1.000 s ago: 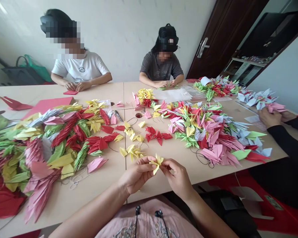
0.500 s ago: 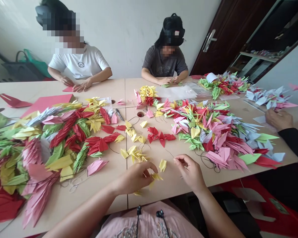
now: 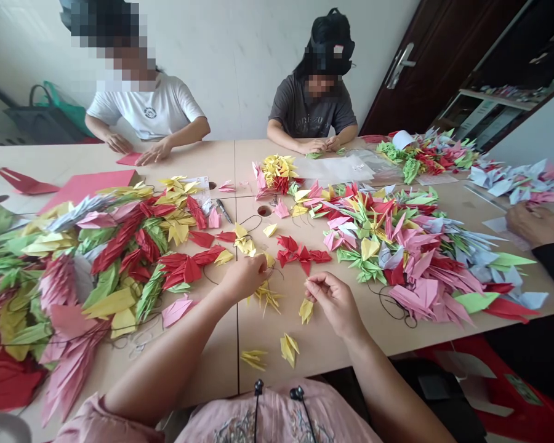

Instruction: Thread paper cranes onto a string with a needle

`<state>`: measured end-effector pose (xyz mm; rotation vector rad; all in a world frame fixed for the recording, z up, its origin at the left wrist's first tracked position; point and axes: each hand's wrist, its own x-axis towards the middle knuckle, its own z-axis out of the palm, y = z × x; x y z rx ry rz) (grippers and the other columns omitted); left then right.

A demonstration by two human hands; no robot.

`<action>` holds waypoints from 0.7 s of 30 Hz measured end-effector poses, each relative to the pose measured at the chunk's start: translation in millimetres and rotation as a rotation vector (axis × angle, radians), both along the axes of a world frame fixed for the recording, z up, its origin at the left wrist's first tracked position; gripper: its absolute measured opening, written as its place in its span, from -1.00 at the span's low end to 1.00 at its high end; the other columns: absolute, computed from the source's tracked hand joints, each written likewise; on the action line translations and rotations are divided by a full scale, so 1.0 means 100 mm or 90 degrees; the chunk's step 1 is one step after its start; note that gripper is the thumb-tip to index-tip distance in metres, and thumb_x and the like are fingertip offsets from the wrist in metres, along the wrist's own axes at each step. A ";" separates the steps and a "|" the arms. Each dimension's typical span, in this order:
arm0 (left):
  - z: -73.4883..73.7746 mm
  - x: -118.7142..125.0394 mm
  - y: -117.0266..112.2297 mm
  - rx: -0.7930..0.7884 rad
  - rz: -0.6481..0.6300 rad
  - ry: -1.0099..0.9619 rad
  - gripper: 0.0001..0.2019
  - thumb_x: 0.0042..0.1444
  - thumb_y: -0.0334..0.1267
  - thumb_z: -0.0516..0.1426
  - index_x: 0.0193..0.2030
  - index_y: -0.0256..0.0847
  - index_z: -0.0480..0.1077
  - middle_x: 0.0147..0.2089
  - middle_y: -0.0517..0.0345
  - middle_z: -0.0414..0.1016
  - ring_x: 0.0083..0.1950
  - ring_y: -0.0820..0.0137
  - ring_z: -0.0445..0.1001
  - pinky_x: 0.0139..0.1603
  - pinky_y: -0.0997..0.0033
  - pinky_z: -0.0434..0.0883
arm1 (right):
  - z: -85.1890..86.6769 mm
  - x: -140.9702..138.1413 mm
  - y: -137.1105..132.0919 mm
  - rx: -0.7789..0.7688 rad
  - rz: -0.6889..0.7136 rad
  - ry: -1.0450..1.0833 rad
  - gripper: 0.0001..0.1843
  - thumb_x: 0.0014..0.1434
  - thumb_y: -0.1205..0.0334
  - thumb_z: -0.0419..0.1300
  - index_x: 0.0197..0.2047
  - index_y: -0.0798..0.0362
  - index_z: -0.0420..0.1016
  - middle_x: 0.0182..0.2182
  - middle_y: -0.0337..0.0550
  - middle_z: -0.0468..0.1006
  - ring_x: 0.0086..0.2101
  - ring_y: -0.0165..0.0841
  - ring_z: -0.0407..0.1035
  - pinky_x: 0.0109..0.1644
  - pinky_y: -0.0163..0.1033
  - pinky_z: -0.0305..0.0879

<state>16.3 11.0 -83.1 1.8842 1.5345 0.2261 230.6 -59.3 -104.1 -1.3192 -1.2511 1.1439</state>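
Near the tabletop's front edge: two yellow folded papers, lying apart. Just beyond: one yellow folded piece, below the person's right hand, thumb and fingertips pinched, anything between too small to tell. Farther from that edge: left hand, fingers curled beside yellow pieces, grip hidden. Toward the left edge: mixed coloured heap.

One head-worn camera is looking forward and down from above the wearer's pink blouse, catching the left hand and the right hand from nearby. It is facing across the tabletop toward two seated people and the white wall, with the brown door slanting at upper right.
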 end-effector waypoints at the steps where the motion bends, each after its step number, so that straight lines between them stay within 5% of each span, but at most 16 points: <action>1: 0.00 0.00 0.01 -0.002 -0.004 -0.012 -0.70 0.31 -0.17 0.16 0.12 -0.23 0.40 0.11 -0.04 0.46 0.01 0.22 0.51 -0.01 0.07 0.52 | 0.02 -0.01 0.02 -0.007 0.002 0.020 -0.62 0.10 -0.13 0.32 -0.34 0.05 0.50 -0.51 -0.18 0.54 -0.46 -0.30 0.48 -0.38 -0.23 0.45; 8: 0.35 -0.06 0.01 0.014 0.005 -0.258 -0.89 0.17 -0.30 0.21 -0.34 -0.20 0.36 -0.35 0.22 0.43 -0.33 0.43 0.40 -0.26 0.39 0.40 | 0.25 -0.03 0.16 -0.023 0.031 0.146 -0.69 0.07 -0.03 0.36 -0.38 0.04 0.47 -0.53 -0.25 0.51 -0.51 -0.41 0.42 -0.48 -0.34 0.36; 15: 0.79 -0.01 -0.10 -0.019 -0.013 -0.541 -0.83 0.14 -0.19 0.22 -0.31 -0.19 0.31 -0.35 0.21 0.46 -0.33 0.46 0.46 -0.26 0.44 0.43 | 0.64 -0.19 0.26 -0.003 0.185 0.192 -0.77 0.11 0.03 0.36 -0.34 0.01 0.51 -0.01 -0.09 0.60 -0.37 -0.40 0.56 -0.37 -0.29 0.49; 21: 0.84 -0.04 -0.16 -0.070 0.037 -0.755 -0.85 0.12 -0.30 0.30 -0.31 -0.22 0.39 -0.40 0.24 0.49 -0.38 0.49 0.52 -0.31 0.53 0.48 | 0.80 -0.31 0.34 0.001 0.266 0.179 -0.78 0.12 0.06 0.38 -0.34 0.03 0.53 -0.34 -0.19 0.62 -0.34 -0.36 0.56 -0.32 -0.28 0.50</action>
